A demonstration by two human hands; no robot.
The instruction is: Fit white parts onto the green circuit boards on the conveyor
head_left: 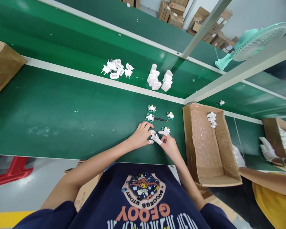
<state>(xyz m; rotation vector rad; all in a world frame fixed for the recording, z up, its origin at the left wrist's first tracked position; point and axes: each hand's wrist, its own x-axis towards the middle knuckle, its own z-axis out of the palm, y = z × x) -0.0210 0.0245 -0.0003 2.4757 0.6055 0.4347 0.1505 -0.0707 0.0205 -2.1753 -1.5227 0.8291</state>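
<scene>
My left hand (141,135) and my right hand (167,144) meet over the green table (62,111), fingertips in white finger cots. Both pinch a small circuit board part (153,137) between them. Another small green board (166,129) lies just past my right fingers. Three more boards (152,108), (150,117), (170,115) lie a little farther out, with black tweezers (160,119) among them.
White plug pieces (116,68) and white housings (160,80) lie on the far belt. An open cardboard box (205,143) with a few white parts stands at my right. Another cardboard box (2,65) is far left. A co-worker's gloved hands (267,148) work at the right.
</scene>
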